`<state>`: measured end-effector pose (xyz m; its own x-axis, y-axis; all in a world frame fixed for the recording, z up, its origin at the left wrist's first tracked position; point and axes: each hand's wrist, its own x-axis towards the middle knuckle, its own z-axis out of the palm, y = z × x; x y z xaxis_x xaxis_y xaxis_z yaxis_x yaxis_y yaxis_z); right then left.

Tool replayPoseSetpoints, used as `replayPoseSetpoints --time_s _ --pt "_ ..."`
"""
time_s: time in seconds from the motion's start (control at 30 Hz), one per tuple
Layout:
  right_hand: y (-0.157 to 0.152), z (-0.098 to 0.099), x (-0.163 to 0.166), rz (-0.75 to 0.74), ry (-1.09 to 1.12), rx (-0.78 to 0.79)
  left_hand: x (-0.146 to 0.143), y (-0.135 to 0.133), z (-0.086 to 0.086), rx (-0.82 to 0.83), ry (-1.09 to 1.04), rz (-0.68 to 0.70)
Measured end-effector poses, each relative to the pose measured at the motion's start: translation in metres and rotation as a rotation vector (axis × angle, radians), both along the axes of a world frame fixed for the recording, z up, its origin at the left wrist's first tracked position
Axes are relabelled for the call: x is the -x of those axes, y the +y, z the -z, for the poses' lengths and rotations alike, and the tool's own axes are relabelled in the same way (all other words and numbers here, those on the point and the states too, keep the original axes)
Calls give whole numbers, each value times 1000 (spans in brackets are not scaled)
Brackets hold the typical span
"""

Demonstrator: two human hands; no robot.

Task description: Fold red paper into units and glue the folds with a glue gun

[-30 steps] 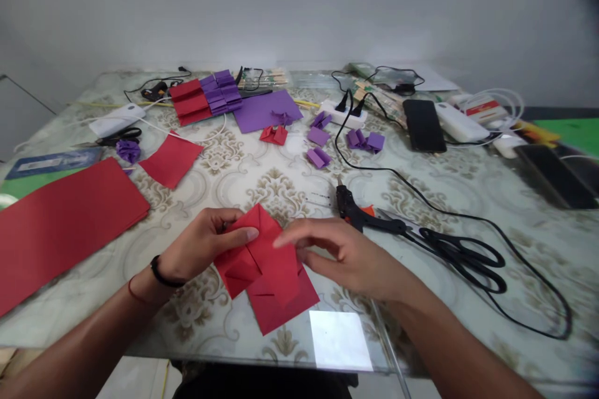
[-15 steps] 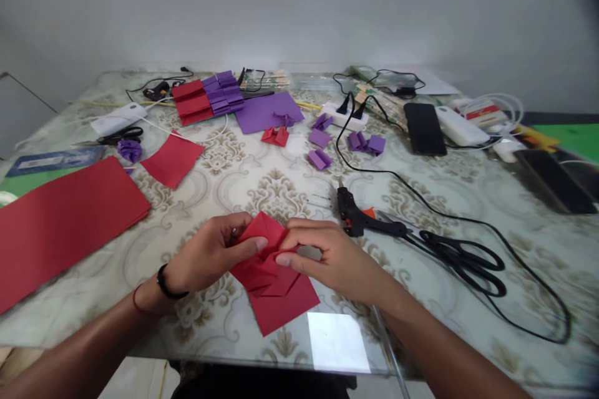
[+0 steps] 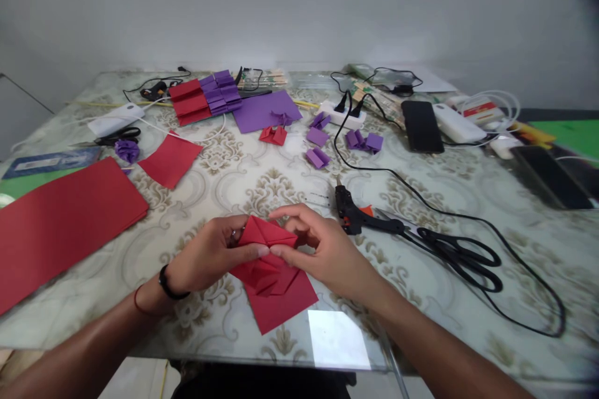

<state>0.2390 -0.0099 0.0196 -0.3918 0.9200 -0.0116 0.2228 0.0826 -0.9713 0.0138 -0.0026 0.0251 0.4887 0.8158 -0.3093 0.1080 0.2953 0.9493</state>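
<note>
A creased sheet of red paper (image 3: 279, 305) is between both hands near the table's front edge, with its upper part folded into triangular flaps. My left hand (image 3: 223, 249) grips it from the left, thumb on top and fingers behind. Pinching its right side is my right hand (image 3: 322, 252), with the thumb close to the left thumb at the fold and the index finger raised over the upper edge. The fingers behind the paper are partly hidden. A black glue gun (image 3: 350, 212) lies right of my right hand, beside large black-handled scissors (image 3: 458, 255).
A red paper stack (image 3: 70, 218) and a single red sheet (image 3: 171, 159) lie left. Purple folded pieces (image 3: 318, 158), a purple sheet (image 3: 262, 112) and a power strip (image 3: 341, 114) are farther back. The glue gun's cord (image 3: 435, 206) loops across the right, near a phone (image 3: 422, 126).
The upper right part of the red paper has been folded over into a flap. My right hand has shifted up, and its thumb now meets my left thumb.
</note>
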Motion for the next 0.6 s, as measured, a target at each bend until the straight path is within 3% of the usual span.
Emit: replayPoseSetpoints --time_s 0.27,0.6 --pt "3 -6 -2 -5 18 92 2 -1 0 -96 104 -125" --pt "5 -6 -3 -46 -34 54 5 0 7 -97 153 -62"
